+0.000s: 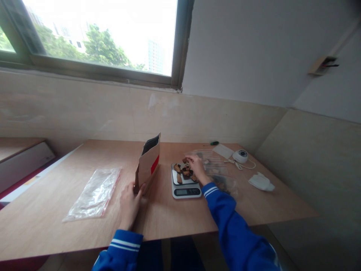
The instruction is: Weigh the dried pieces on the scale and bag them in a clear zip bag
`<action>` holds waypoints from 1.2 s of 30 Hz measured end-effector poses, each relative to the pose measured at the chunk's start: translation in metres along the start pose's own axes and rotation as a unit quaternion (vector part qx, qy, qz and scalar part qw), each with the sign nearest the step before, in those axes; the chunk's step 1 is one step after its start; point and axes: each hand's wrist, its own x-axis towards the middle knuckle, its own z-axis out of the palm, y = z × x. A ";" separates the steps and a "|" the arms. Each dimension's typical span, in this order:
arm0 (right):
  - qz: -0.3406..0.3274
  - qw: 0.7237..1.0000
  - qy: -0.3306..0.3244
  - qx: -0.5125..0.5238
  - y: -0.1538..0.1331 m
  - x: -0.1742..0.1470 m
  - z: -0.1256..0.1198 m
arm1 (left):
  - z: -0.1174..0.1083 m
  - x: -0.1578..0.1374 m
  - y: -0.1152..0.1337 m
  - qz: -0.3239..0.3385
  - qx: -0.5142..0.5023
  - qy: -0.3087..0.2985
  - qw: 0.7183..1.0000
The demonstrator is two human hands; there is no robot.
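Two hands are at work on the tabletop (84, 158). I see my left hand (130, 205) resting flat near the front edge, fingers loosely spread and released, fingertips touching the base of a brown paper bag (148, 165). The bag stands upright near the middle of the tabletop, its long axis vertical, its open dark mouth pointing up and tilted slightly toward the far edge; a red patch marks its right face.

My right hand (197, 168) reaches over a small kitchen scale (184, 184) just right of the bag, fingers curled down onto a pile of dark brown pieces (183, 171) on the platform. I cannot tell whether they actually pinch one. The pieces look irregular, brown with lighter patches, lying under and left of my fingertips.

Left of the bag, an empty clear zip bag (94, 194) lies flat, its long axis running from the front-left corner toward the far edge. Toward the far right corner sit more clear bags (214, 160), a white round device (240, 155) with a cord, and a white cloth (261, 181).
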 end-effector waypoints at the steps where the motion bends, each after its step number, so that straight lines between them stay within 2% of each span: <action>1: 0.012 1.000 0.012 0.016 0.001 0.000 0.000 | 0.000 0.000 0.000 0.000 0.001 -0.001 1.000; 5: 0.064 0.994 0.039 0.082 0.002 -0.003 -0.005 | 0.000 0.000 -0.001 0.005 0.005 -0.002 1.000; 12: 0.099 0.990 0.033 0.098 -0.004 -0.016 -0.021 | 0.004 0.002 -0.007 0.004 0.018 -0.013 1.000; 16: 0.128 0.982 -0.024 0.134 -0.006 -0.017 -0.016 | 0.004 0.002 -0.006 -0.010 0.026 -0.020 0.999; 20: 0.152 0.979 -0.069 0.120 -0.009 -0.014 -0.007 | 0.003 0.002 -0.006 0.000 0.027 -0.017 0.999; 24: 0.170 0.977 -0.039 0.119 -0.008 -0.012 -0.003 | 0.004 0.002 -0.007 0.009 0.020 -0.005 1.000; 26: 0.170 0.978 -0.032 0.114 -0.005 -0.013 -0.005 | 0.004 0.002 -0.007 0.009 0.017 -0.002 1.000; 31: 0.129 0.985 -0.074 0.091 0.004 -0.022 -0.016 | 0.005 0.002 -0.008 0.001 0.025 -0.010 1.000; 36: 0.128 0.989 -0.055 0.053 0.011 -0.023 -0.022 | 0.006 0.002 -0.008 0.003 0.014 -0.006 1.000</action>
